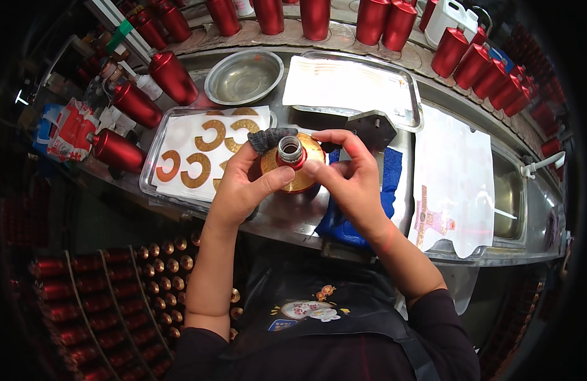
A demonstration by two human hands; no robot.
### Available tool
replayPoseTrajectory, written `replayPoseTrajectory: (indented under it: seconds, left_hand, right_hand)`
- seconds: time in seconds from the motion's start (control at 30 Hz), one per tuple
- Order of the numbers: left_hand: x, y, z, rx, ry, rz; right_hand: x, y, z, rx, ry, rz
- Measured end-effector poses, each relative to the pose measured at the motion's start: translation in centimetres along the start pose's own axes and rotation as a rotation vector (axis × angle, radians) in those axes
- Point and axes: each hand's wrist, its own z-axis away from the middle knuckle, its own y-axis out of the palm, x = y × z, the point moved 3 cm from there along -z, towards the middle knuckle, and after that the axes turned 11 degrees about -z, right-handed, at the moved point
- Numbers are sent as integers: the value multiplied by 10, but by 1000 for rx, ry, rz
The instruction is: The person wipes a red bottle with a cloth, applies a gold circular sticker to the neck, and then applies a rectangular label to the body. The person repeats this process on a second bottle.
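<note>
Between my hands is a bottle [304,183], seen from above with its open threaded mouth upward. Its neck is red and its shoulder carries a shiny gold covering. My left hand [239,190] is closed around the left side, thumb on the shoulder, with dark grey fabric over a finger. My right hand [357,184] grips the other side, its thumb close to the neck and its index finger curved over the far edge. The bottle's body is mostly hidden. Gold C-shaped labels [196,170] lie on a white sheet beside my left hand.
The label sheet rests in a metal tray [145,171]. Behind it stands a metal bowl [217,95]. A dark bracket [377,129] and blue cloth [391,181] are by my right hand. Farther right are a white sheet [455,178] and sink [514,216]. Red bottles [266,16] line the back.
</note>
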Motion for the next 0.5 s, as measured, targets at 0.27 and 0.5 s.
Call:
replayPoseTrajectory:
  seconds: [0.27, 0.5]
  left_hand:
    - [-4, 4, -2, -31, -28, -47]
    - [-4, 12, -2, -71, 15, 2]
  right_hand:
    - [-2, -5, -11, 56, 163, -310]
    - [-3, -4, -10, 57, -1, -169]
